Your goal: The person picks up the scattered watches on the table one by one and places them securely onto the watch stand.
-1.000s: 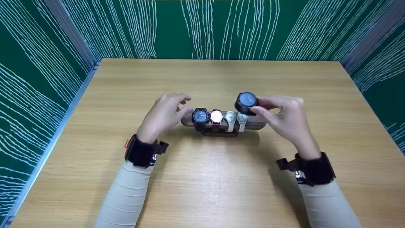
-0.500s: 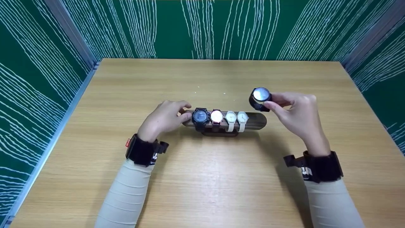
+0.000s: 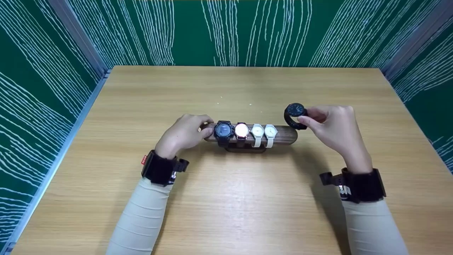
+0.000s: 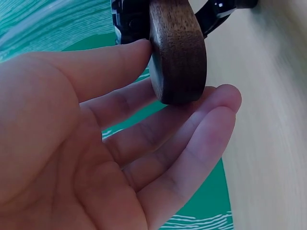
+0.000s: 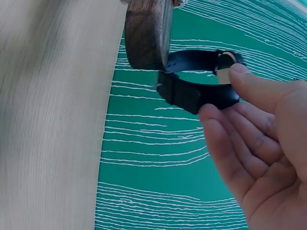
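My right hand (image 3: 334, 131) pinches a black wristwatch (image 3: 296, 109) between thumb and fingers, just off the right end of a dark wooden watch stand (image 3: 287, 135). In the right wrist view the black strap (image 5: 187, 93) forms a closed loop close to the bar's end, its buckle side toward the bar. With thumb and fingers, my left hand (image 3: 184, 132) holds the stand's left end; in the left wrist view the thumb presses one face of the wooden end (image 4: 178, 57) and fingers lie behind it. On the bar sit a large black watch (image 3: 223, 130), a dark-strapped watch with a bright dial (image 3: 242, 130) and two pale watches (image 3: 257, 131).
The light wooden table (image 3: 226, 198) extends around the stand on all sides. Small white specks lie behind it. Green panels with white wavy lines (image 3: 240, 33) enclose the back and sides.
My right hand has moved right with the black watch, from above the bar to beyond its end, and the watch has turned. The left hand has closed in on the stand's left end.
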`<state>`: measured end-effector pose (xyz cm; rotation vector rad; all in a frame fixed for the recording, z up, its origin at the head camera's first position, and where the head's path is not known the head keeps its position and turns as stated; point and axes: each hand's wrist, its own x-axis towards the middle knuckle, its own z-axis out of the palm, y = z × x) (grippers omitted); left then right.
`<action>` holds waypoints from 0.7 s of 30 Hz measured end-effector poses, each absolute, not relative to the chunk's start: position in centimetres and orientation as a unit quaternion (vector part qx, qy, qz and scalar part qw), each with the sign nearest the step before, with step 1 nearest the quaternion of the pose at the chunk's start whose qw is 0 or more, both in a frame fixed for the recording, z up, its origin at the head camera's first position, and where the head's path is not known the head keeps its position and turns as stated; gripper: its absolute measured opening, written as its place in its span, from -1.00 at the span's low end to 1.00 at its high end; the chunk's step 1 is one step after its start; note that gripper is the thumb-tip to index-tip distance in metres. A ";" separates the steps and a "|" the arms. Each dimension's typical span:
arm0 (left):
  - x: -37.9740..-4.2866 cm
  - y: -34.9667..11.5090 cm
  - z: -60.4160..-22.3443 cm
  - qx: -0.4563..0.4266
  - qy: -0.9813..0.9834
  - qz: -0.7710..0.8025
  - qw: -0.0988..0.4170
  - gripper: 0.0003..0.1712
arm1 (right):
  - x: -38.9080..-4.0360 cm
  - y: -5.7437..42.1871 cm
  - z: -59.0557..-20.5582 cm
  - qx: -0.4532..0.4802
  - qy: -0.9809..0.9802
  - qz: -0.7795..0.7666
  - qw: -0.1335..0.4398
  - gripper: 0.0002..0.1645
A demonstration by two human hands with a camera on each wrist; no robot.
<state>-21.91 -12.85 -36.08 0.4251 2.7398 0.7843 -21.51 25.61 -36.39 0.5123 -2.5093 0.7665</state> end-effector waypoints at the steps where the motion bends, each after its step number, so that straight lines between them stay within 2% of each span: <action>1: -21.9 -12.9 -36.1 0.147 0.943 0.269 0.129 -0.59 | -21.5 25.7 -36.4 0.187 -0.915 0.275 0.230 -0.86; 9: -22.2 -13.1 -36.5 0.139 0.937 0.286 0.145 -0.60 | -21.4 25.8 -36.4 0.179 -0.928 0.255 0.205 -0.86; 21: -22.2 -13.1 -36.5 0.140 0.935 0.291 0.146 -0.63 | -20.8 25.7 -35.8 0.141 -0.946 0.268 0.115 -0.82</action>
